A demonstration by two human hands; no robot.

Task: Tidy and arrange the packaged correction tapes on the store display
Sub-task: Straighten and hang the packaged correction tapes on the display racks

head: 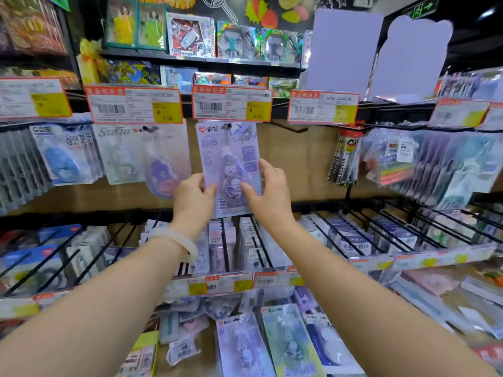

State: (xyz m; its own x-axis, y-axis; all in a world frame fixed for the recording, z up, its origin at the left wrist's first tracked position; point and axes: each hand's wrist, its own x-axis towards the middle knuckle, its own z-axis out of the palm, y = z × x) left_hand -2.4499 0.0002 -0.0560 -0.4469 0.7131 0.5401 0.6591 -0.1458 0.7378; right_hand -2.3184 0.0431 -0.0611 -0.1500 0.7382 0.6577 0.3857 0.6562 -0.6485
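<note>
A purple packaged correction tape (pixel 228 159) hangs from a peg hook in the middle of the upper display row. My left hand (pixel 193 198) pinches its lower left edge, thumb on the front. My right hand (pixel 268 190) holds the lower right edge, fingers curled round the card. To the left hang a white-carded pack (pixel 119 156), a loose purple correction tape (pixel 163 172) and a blue pack (pixel 65 156). More packs lie loose on the bottom shelf (pixel 288 341).
Price tags (pixel 231 104) run along the rail above the hooks. An empty hook (pixel 288 126) sticks out right of the held pack. Black wire pegs (pixel 353 229) with packaged stationery fill the lower row. Lead tubes (pixel 345 156) and highlighters hang at the right.
</note>
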